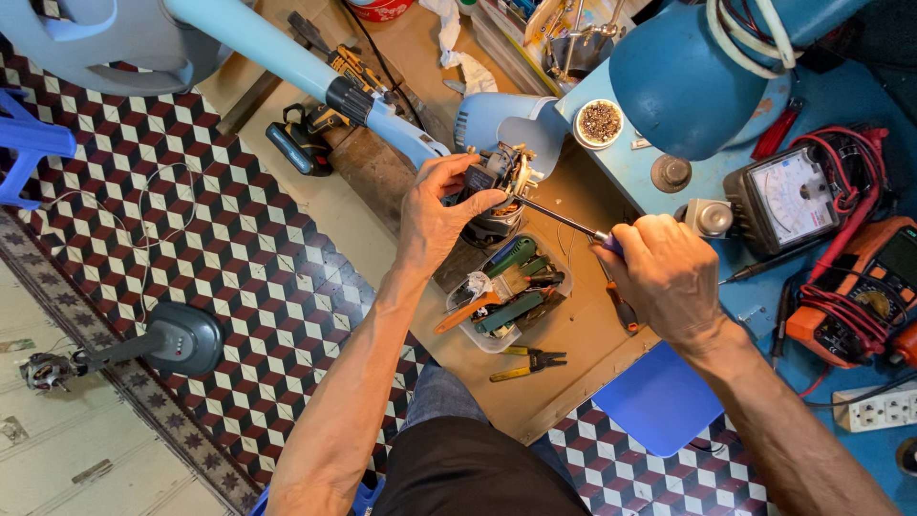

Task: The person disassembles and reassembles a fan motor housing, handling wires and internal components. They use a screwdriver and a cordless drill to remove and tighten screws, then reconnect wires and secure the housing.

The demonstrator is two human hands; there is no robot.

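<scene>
My left hand (437, 212) is wrapped over the top of the fan motor (497, 191), fingers curled tight around it, holding it at the bench's front edge just above the tool tray (478, 336). My right hand (664, 272) is closed in a fist around the screwdriver (559, 220), its shaft running up and left with the tip right at the motor's side. The motor sits at the end of the pale blue fan pole (287, 62), which slants up to the left, and the fan's blue housing (506, 119) is just behind it. Pliers (530, 361) lie on the bench (573, 334) below the tray. Off to my right an analogue meter (783, 196) rests on the blue top, an orange meter (869, 287) beside it.
</scene>
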